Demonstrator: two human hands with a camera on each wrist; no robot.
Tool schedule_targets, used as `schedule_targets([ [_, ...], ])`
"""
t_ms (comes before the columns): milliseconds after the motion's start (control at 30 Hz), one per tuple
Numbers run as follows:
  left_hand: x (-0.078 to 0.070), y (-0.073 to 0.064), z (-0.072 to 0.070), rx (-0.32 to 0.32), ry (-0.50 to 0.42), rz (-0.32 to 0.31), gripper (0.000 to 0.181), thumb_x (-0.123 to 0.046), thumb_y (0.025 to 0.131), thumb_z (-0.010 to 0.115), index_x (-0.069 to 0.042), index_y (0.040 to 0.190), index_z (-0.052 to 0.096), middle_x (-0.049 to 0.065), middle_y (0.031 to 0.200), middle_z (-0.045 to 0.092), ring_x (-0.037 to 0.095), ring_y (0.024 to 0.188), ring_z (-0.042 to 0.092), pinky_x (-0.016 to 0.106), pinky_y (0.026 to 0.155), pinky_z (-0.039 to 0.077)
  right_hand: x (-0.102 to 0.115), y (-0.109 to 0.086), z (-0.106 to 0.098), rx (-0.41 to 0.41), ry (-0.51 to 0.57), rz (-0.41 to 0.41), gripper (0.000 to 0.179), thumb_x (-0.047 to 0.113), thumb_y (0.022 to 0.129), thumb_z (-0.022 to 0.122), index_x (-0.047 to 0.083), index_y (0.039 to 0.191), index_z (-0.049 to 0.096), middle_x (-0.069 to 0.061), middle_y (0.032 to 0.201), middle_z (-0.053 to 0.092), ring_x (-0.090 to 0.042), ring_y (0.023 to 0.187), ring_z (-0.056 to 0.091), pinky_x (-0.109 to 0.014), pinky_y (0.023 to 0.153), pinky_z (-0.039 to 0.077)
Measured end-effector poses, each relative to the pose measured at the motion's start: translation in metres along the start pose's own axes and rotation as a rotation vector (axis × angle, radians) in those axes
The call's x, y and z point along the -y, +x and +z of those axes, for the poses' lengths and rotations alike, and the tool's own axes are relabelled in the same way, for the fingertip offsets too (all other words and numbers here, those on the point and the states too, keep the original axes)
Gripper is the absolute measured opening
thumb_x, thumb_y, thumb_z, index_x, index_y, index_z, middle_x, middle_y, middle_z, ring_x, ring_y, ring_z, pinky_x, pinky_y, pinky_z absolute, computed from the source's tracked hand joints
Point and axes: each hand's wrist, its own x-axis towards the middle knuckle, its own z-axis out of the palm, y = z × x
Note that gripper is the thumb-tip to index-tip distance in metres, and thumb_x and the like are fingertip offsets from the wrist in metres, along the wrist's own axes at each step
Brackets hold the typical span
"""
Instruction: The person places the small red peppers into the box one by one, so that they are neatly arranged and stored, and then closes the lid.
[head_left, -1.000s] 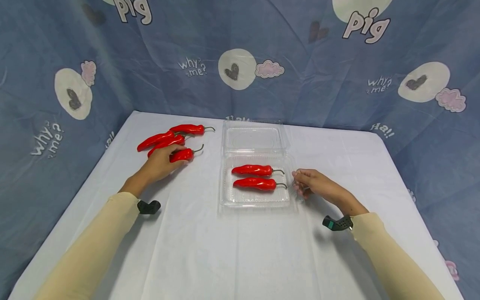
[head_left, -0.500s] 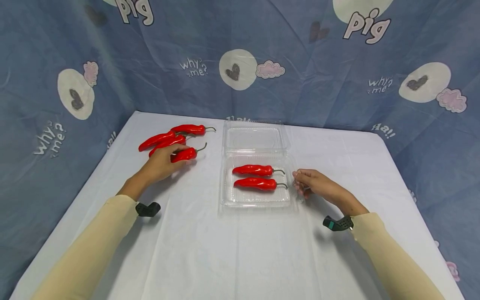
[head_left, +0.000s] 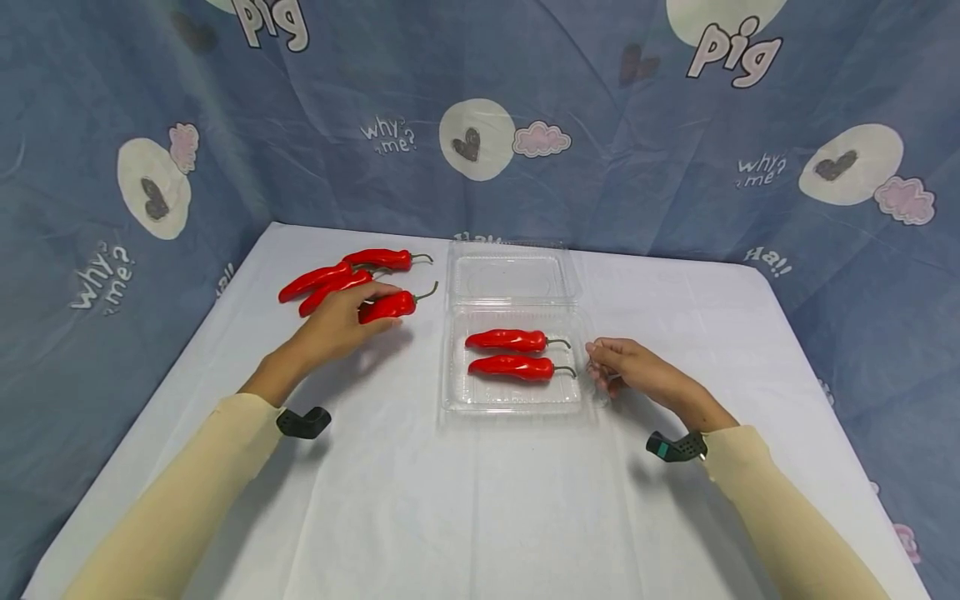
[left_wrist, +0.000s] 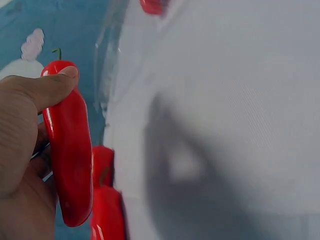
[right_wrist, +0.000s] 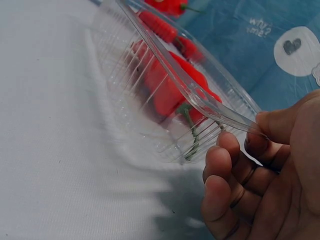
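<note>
Over white cloth [head_left: 517, 500], the left hand [head_left: 336, 323] grips a red chili pepper [head_left: 388, 308]. The right hand [head_left: 641, 367] pinches a clear clamshell container [head_left: 513, 402] holding two peppers [head_left: 513, 367].

Both hands [head_left: 333, 327] [head_left: 637, 367] in pinch grips

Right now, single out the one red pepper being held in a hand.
The pepper pinched in the left hand. No hand holds the other five: two peppers lie inside the clear container, and three peppers lie grouped beyond that hand.
</note>
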Motion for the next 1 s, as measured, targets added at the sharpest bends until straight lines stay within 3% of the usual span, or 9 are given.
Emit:
schedule_targets([
  [200, -0.025, -0.001, -0.001, 0.013, -0.005, 0.052, 0.059, -0.043, 0.085, 0.081, -0.024, 0.137, 0.061, -0.001, 0.131, 0.063, 0.021, 0.111, 0.056, 0.043, 0.093, 0.052, -0.001, 0.0, 0.0, 0.002, -0.001, -0.001, 0.038, 0.033, 0.109, 0.044, 0.0, 0.092, 0.051, -0.007, 0.082, 0.056, -0.018, 0.068, 0.054, -0.032, 0.063, 0.048],
  [500, -0.051, -0.002, 0.004, 0.029, -0.045, 0.13, 0.055, -0.04, 0.084, 0.082, -0.028, 0.135, 0.063, -0.005, 0.125, 0.065, 0.017, 0.102, 0.058, 0.037, 0.086, 0.053, 0.0, 0.001, 0.0, 0.0, 0.009, 0.008, 0.037, 0.034, 0.109, 0.044, 0.002, 0.092, 0.051, -0.007, 0.083, 0.056, -0.018, 0.069, 0.054, -0.032, 0.063, 0.048],
  [1000, -0.088, -0.003, 0.03, 0.142, -0.087, 0.251, 0.053, -0.027, 0.088, 0.081, -0.023, 0.137, 0.061, -0.005, 0.126, 0.065, 0.014, 0.102, 0.061, 0.032, 0.087, 0.055, 0.0, 0.001, -0.001, 0.007, 0.008, 0.001, 0.038, 0.033, 0.109, 0.044, 0.001, 0.091, 0.05, -0.007, 0.083, 0.055, -0.018, 0.069, 0.054, -0.032, 0.062, 0.049],
])
